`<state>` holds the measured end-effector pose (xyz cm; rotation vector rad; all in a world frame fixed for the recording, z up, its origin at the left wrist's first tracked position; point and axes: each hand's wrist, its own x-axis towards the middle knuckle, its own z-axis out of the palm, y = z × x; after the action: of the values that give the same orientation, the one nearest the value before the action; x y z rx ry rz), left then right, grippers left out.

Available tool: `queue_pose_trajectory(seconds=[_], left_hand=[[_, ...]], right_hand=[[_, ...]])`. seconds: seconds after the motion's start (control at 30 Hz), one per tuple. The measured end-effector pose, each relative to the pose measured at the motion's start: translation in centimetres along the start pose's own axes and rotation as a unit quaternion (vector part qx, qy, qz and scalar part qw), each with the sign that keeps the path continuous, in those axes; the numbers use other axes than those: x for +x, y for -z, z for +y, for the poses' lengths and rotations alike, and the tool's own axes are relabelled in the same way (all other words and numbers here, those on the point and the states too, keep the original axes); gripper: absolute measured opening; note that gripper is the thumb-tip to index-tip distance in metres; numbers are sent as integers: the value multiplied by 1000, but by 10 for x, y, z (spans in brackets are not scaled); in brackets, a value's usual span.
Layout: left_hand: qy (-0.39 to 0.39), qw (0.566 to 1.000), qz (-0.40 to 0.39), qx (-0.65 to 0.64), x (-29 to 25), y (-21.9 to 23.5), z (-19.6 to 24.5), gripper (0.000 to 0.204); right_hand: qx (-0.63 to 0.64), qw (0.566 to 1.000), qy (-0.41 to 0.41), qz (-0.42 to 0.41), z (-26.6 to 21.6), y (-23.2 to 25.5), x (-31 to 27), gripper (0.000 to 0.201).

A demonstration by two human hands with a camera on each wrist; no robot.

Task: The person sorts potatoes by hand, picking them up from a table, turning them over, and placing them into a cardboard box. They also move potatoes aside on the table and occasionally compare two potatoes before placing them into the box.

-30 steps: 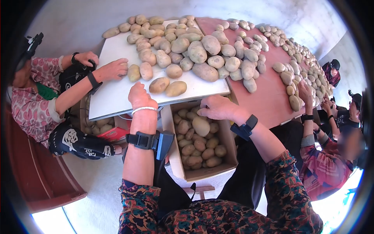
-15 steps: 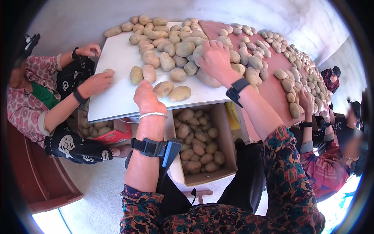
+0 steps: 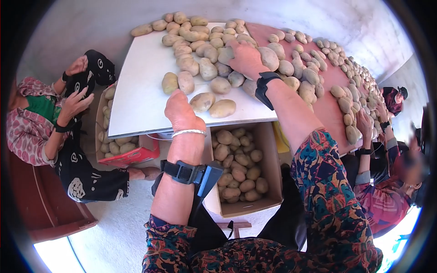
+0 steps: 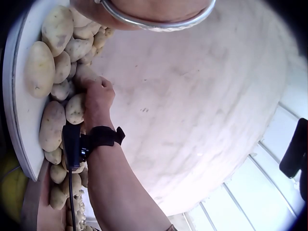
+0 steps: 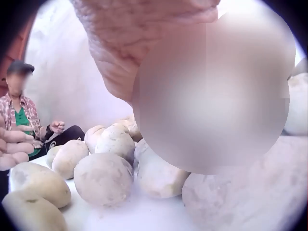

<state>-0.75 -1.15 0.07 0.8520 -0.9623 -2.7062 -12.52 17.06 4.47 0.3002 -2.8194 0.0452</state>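
My right hand point(image 3: 248, 59) reaches into the potato pile on the white board point(image 3: 145, 91) and grips a potato point(image 3: 226, 56) among the others. In the left wrist view the fingers of that hand are curled over it. Much of the right wrist view is blurred out near the hand. My left hand point(image 3: 181, 111) is bent at the wrist over the board's front edge, beside two potatoes point(image 3: 203, 102) lying there. Its fingers are hidden from the head view, and I cannot tell whether it holds anything.
Below the board's edge stands a cardboard box point(image 3: 251, 207) of potatoes. A red box point(image 3: 150, 151) with more is at the left, by a seated person point(image 3: 34, 118). More potatoes cover the reddish board point(image 3: 330, 123) on the right, where other people sit.
My right hand has gone from the cardboard box, where it held a potato, up to the pile and grips another. The left hand stays near the board's edge. The person at left has drawn back.
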Motion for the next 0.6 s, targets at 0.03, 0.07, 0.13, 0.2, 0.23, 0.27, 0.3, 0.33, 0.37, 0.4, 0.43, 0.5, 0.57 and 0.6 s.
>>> queue_pose_trajectory(seconds=[0.03, 0.07, 0.13, 0.2, 0.23, 0.27, 0.3, 0.33, 0.37, 0.4, 0.43, 0.5, 0.57, 0.6], left_hand=[[-1, 1000, 3, -1, -1, 0, 0, 51], [1, 1000, -1, 1, 0, 0, 0, 51], [2, 1000, -1, 3, 2, -1, -1, 51], [-5, 1000, -19, 11, 8, 2, -4, 51], [-10, 1000, -15, 13, 10, 1, -5, 50], [-14, 1000, -9, 14, 11, 2, -5, 50], [-10, 1000, -10, 16, 12, 2, -5, 50], [-6, 1000, -12, 18, 10, 0, -5, 50], [-5, 1000, -1, 5, 9, -2, -6, 49], [-4, 1000, -2, 3, 6, -4, -3, 49], [-8, 1000, 3, -5, 2, -5, -1, 48], [-6, 1000, 3, -12, 2, -5, -1, 47], [-13, 1000, 1, 7, 10, 0, 0, 46], [-11, 1000, -4, 5, 9, -1, 1, 46]], right_hand=[[35, 999, -6, 13, 1, 1, -1, 47], [70, 997, -11, 24, 1, 0, -2, 47], [102, 992, 0, 80, 6, -8, -1, 48], [137, 982, 11, 132, 12, -11, -4, 48], [158, 975, 17, 154, 13, -9, -7, 49], [179, 968, 23, 176, 14, -6, -9, 49], [196, 962, 31, 188, 12, -1, -15, 50], [198, 962, 35, 186, 11, 3, -22, 50], [243, 953, 35, 177, 10, 8, -30, 51], [284, 943, 33, 168, 9, 15, -40, 51], [307, 940, 8, 150, 5, 24, -55, 51], [380, 918, -3, 112, -2, 37, -81, 49], [500, 865, -19, 33, -1, 43, -106, 45], [496, 867, -20, 37, 1, 42, -117, 45]])
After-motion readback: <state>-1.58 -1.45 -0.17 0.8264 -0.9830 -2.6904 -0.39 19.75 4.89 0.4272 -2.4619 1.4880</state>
